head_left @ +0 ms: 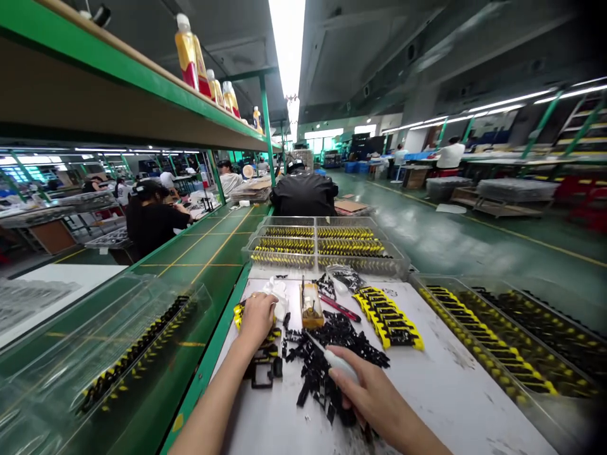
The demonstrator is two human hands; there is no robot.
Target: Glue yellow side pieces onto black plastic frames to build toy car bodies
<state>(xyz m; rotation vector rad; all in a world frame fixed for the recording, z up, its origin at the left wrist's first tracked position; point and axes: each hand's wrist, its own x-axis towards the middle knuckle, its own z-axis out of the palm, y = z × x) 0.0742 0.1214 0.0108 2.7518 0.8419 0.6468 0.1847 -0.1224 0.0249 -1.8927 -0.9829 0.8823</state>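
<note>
My right hand is wrapped round the pale handle of a thin-tipped tool, whose tip points up and left over a pile of small black parts. At the left, my left hand lies with bent fingers on yellow and black parts, beside a crumpled white cloth; its fingertips are partly hidden. Below that hand sits a black frame-like part. A small yellowish box stands behind the pile, with a red pen-like tool slanting beside it.
A row of yellow-black parts lies right of the pile. Clear trays of such parts stand at the back, right and left. A green shelf with bottles overhangs the left. A person in black sits beyond the belt.
</note>
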